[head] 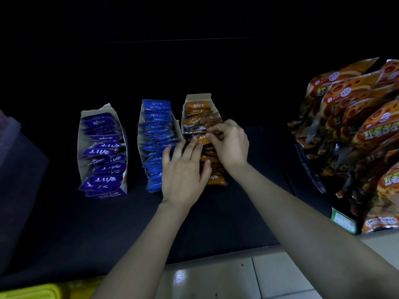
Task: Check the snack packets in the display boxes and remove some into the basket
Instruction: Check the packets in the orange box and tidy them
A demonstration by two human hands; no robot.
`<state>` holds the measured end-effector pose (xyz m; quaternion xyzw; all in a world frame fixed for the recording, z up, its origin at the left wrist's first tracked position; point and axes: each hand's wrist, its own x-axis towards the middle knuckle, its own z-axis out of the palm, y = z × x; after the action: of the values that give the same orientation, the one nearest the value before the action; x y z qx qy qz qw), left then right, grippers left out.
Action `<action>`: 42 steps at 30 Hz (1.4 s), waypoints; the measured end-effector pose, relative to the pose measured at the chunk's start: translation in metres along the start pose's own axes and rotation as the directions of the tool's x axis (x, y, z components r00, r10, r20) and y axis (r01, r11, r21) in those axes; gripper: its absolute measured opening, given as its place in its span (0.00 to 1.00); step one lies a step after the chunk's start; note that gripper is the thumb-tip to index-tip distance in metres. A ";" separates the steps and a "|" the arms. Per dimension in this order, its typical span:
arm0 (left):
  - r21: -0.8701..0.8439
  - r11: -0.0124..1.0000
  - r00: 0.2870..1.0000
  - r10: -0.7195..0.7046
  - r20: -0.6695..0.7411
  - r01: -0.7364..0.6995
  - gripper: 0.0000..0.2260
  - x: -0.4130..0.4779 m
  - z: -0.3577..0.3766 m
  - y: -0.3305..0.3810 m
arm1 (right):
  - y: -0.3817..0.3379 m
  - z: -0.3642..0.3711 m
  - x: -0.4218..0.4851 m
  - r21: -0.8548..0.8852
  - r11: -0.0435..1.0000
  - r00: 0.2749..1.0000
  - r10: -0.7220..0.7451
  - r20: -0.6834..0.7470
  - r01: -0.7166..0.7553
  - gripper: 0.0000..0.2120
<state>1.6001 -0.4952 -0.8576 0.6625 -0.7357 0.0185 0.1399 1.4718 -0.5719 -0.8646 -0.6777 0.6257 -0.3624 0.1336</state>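
Here, display boxes [80,145] sit on a dark shelf [64,223] over tiles [269,277].

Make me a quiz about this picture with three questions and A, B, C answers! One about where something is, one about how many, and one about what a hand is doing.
1. Where are the big snack bags?
A. Left of the purple box. B. On the floor. C. Right of the orange box.

2. How many display boxes stand in the row?
A. Two. B. Three. C. Five.

3. What is the right hand doing?
A. Pinching orange packets. B. Hanging idle. C. Lifting a basket.

Answers:
1 C, the bags stand at the picture's right edge, past the orange box.
2 B, one holds purple packets, one holds blue packets, and one holds orange.
3 A, its fingers curl round packets in the orange box.
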 end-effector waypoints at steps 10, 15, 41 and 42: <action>0.002 1.000 1.000 -0.002 0.002 0.002 0.25 -0.001 0.001 0.000 | 0.003 -0.009 -0.006 0.024 0.988 0.988 -0.153 -0.037 0.154 0.06; 0.009 1.000 1.000 -0.004 0.005 0.004 0.25 -0.001 0.001 0.000 | 0.010 -0.018 -0.013 0.137 0.978 0.988 -0.156 -0.018 0.157 0.04; -0.031 0.999 1.000 -0.018 -0.009 0.018 0.25 -0.001 0.001 -0.001 | 0.014 -0.025 -0.015 0.060 0.946 0.939 -0.307 -0.153 0.319 0.04; -0.030 0.999 1.000 -0.018 -0.009 0.017 0.25 -0.001 0.001 0.000 | 0.015 -0.025 -0.015 0.065 0.945 0.940 -0.309 -0.148 0.321 0.04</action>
<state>1.6004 -0.4947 -0.8589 0.6667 -0.7294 0.0093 0.1531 1.4452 -0.5533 -0.8618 -0.7365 0.5000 -0.4516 0.0610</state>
